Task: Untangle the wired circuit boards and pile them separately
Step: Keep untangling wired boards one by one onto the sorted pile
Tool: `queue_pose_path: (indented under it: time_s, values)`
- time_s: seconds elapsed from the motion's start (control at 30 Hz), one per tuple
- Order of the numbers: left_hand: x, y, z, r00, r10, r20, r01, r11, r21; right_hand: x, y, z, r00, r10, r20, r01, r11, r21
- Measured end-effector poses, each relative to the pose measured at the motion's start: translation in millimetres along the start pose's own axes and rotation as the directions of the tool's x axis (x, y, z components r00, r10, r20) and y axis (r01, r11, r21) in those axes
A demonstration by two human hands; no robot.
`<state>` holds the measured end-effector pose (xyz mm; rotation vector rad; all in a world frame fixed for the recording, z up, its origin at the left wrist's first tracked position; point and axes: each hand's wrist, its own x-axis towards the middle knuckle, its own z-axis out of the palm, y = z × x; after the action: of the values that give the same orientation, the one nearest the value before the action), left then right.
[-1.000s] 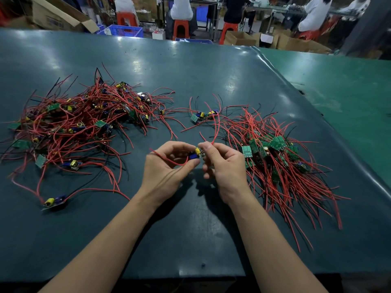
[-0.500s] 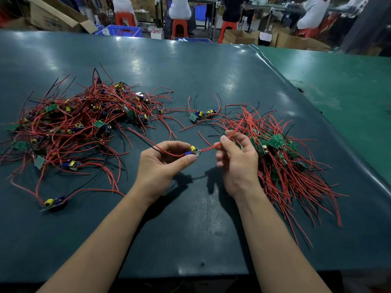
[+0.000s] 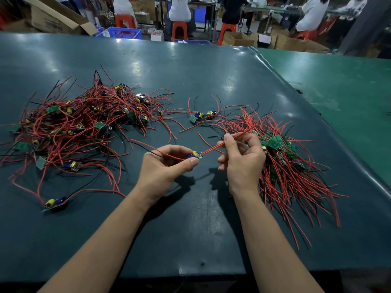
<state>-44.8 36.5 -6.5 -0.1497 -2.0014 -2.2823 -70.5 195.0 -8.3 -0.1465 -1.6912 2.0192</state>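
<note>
- At the centre of the head view, above a dark green table (image 3: pixel 190 229), two bare forearms reach in from the 6 o'clock edge.
- The left hand (image 3: pixel 165 168) pinches a small circuit board (image 3: pixel 195 155) between thumb and curled fingers; the board carries a yellow part and a blue part.
- A red wire (image 3: pixel 213 148) runs taut from the board toward 2 o'clock into the right hand (image 3: pixel 241 157), whose thumb and forefinger pinch it while the other fingers curl loosely.
- At 9 o'clock lies a tangled heap (image 3: pixel 84 123) of red-wired boards.
- At 3 o'clock, just beside the right hand, lies a sorted pile (image 3: pixel 285 166) with wires fanned toward 5 o'clock.
- At 12 o'clock of the hands, a few loose boards (image 3: pixel 203 116) rest between the heaps.
- At 8 o'clock, one stray board (image 3: pixel 55 203) lies apart.
- Beyond the table, seated people and red stools (image 3: pixel 179 30) show.
</note>
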Motion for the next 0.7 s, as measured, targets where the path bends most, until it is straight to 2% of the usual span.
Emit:
queue_pose_path:
  time_s: [0.47,0.7]
  values:
    - [0.1,0.9,-2.3,1.0,-0.01,0.03,0.009,1.0,0.022,5.3,-6.3,-2.2,0.989,0.056,-0.137,-0.039,0.992,0.123]
    - [0.1,0.5,-1.5,0.999,-0.036,0.04,0.035,0.998,0.043,1.3,-7.2,-0.8,0.986,-0.075,-0.151,0.088,0.993,0.084]
